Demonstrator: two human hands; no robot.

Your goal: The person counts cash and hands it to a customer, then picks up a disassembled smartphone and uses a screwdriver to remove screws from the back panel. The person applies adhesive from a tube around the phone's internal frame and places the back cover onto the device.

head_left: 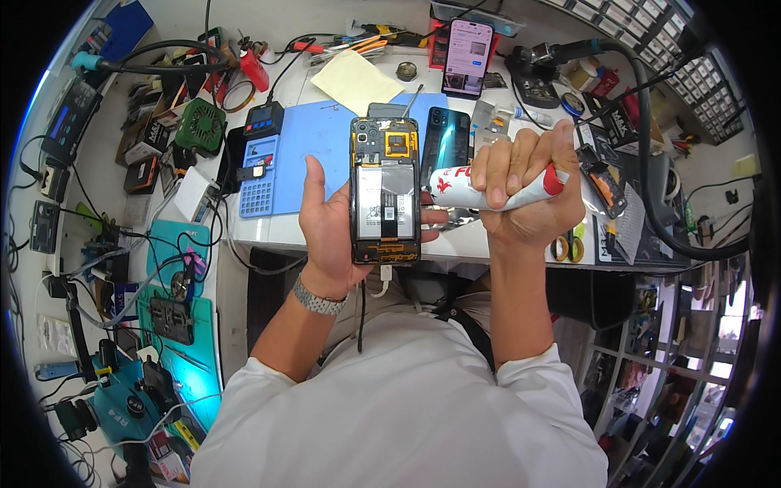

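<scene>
My left hand (327,213) holds an opened smartphone (377,183) upright from below, its thumb spread to the left and fingertips showing past the right edge. The phone's back is off, so the silver battery, camera and orange-framed parts show. A white cable (384,276) runs to its bottom end. Just right of the phone, my right hand (529,180) is closed round a white-and-red squeeze tube (457,189), which lies level with its narrower end toward the phone. A dark teal phone back or phone (447,138) lies on the bench behind them.
A blue work mat (303,159) covers the bench middle, with a pale cloth (356,81) behind it. A lit phone (468,58) stands at the back. Tape rolls (576,248) lie right; a green fan (200,126) and a teal microscope (130,411) are left.
</scene>
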